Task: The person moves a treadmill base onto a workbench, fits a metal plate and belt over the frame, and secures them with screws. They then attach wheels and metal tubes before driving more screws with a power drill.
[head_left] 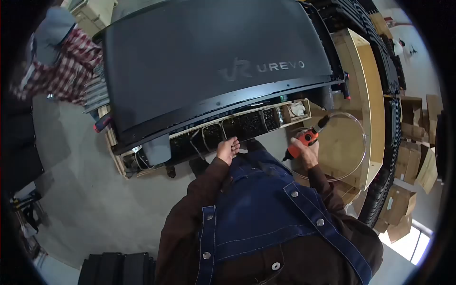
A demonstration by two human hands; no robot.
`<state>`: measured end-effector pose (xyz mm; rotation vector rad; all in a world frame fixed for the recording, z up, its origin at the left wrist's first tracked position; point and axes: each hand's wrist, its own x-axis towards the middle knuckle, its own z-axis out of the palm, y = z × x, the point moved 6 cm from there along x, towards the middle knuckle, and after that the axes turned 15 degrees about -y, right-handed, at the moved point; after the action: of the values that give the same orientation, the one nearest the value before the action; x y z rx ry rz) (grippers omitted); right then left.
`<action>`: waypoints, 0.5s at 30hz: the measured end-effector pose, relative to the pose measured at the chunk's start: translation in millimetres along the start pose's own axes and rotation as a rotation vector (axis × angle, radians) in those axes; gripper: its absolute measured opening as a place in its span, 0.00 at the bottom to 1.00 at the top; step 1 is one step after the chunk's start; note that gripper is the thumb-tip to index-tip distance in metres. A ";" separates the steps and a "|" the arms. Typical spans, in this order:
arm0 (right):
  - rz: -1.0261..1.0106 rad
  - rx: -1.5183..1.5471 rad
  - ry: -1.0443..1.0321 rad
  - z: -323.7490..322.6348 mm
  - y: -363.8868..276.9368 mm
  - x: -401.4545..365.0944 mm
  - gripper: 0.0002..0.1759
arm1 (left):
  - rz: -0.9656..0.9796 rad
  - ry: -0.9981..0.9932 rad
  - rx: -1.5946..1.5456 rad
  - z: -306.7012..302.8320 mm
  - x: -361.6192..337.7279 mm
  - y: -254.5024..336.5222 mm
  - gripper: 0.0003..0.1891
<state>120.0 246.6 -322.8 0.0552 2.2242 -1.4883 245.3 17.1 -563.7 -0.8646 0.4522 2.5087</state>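
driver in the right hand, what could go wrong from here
The clear hose loops beside the right hand and the wooden crate, so it might snag as the driver moves. The driver is also close to the tray and could knock small parts about. The left hand is by the tray's front edge, so a sleeve or finger might catch there.

Dim, cool light left the hands [229,148] legible and slightly soft. Glare burned at a window [420,243] beyond the right hand; wide-angle distortion bent the edges into black corners.
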 end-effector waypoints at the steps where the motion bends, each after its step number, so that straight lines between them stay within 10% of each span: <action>1: 0.086 0.053 0.044 -43.9 34.4 -2.2 0.17 | 0.037 0.064 0.084 -3.0 26.4 -7.1 0.11; 6: 0.391 0.124 0.093 -212.9 165.0 35.7 0.17 | 0.116 0.309 0.279 -5.2 122.9 -17.5 0.11; 13: 0.035 -0.375 -0.371 -333.1 266.1 203.7 0.21 | 0.128 0.573 0.274 -12.0 138.6 -16.3 0.16; 15: -0.062 -0.566 -0.425 -340.4 258.2 241.2 0.23 | 0.357 0.341 1.307 -30.4 132.1 -3.6 0.20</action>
<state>-142.1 602.2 -536.4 -0.4664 2.2047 -0.7539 169.2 46.9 -671.9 -0.6236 2.1381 1.6482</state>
